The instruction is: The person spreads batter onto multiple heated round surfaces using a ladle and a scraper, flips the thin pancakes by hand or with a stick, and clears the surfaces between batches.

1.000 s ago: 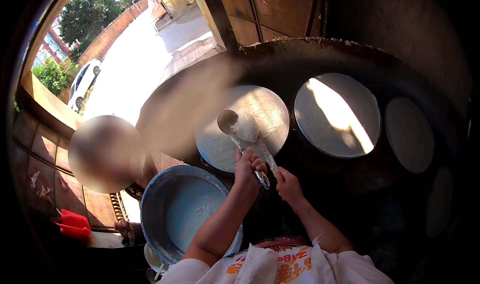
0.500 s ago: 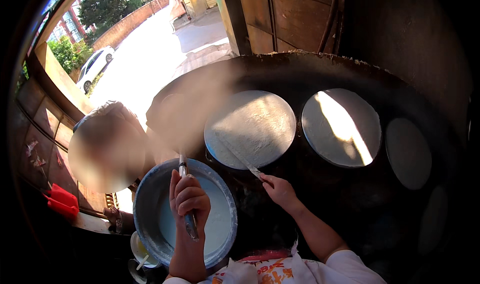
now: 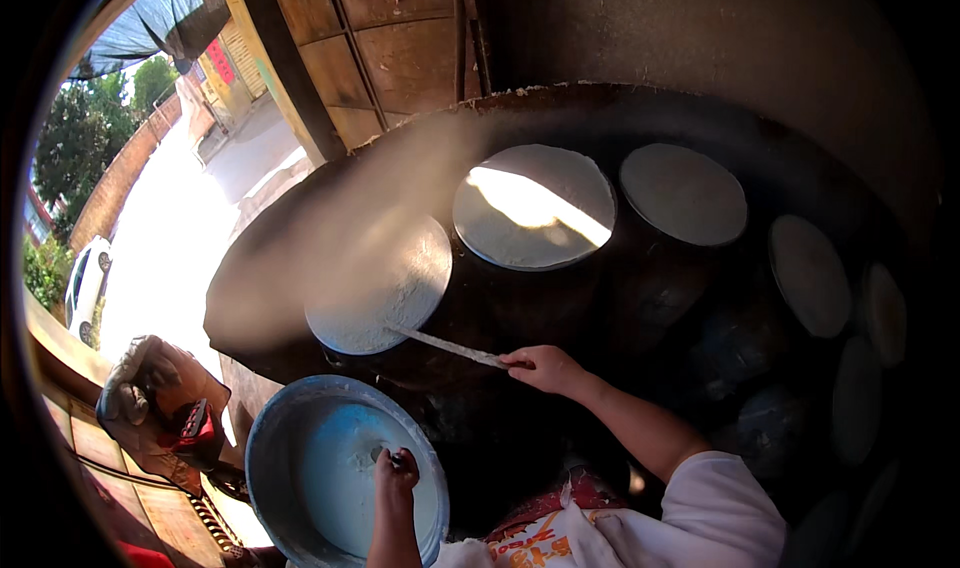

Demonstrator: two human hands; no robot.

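Head view: reading left to right.
Left hand (image 3: 395,468): closing around a ladle handle (image 3: 392,457) inside the blue batter basin (image 3: 262,448).
Right hand (image 3: 545,366): gripping a thin flat spatula (image 3: 450,346) — its blade is reaching left onto the nearest pancake (image 3: 385,288).
Handling: the pancake is looking soft and tearable — probably best lifted at its edge.

Signs: one red sign (image 3: 219,62) hangs on a yellow wall (image 3: 232,43) in the street background, far beyond the fingers of the left hand (image 3: 395,468) and well off to their upper left. It is an upright rectangle, red with pale markings too small to tell.

Printed panel: orange lettering on a white shirt (image 3: 530,543), just right of the left hand's wrist and below the fingers of the right hand (image 3: 545,368).

Packages and screens: none visible.
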